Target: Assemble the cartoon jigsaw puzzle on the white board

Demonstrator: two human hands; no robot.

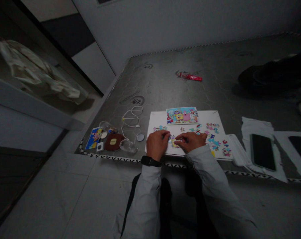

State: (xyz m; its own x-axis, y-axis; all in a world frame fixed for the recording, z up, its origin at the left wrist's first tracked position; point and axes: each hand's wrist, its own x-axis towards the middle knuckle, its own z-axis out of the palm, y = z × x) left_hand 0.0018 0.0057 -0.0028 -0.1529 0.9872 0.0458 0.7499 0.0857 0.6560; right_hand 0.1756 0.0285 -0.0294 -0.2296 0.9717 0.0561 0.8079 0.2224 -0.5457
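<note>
A white puzzle board (pixel 202 117) lies at the near edge of a grey mattress (pixel 215 66). On its far side rests a colourful cartoon picture card (pixel 182 115). Several loose puzzle pieces (pixel 215 141) are scattered over the board's right half. My left hand (pixel 157 144), with a black watch on the wrist, rests curled on the board's near left part, fingertips pressing on pieces. My right hand (pixel 192 141) is curled beside it, pinching a yellowish group of joined pieces (pixel 174 142) between the two hands.
Left of the board lie a white cable (pixel 132 119), a round brown case (pixel 113 142), a clear plastic lid (pixel 128 146), a small cartoon box (pixel 93 138). Two dark phones (pixel 262 152) lie on white cloth at right. A red packet (pixel 189 77) and dark clothing (pixel 275 74) lie farther back.
</note>
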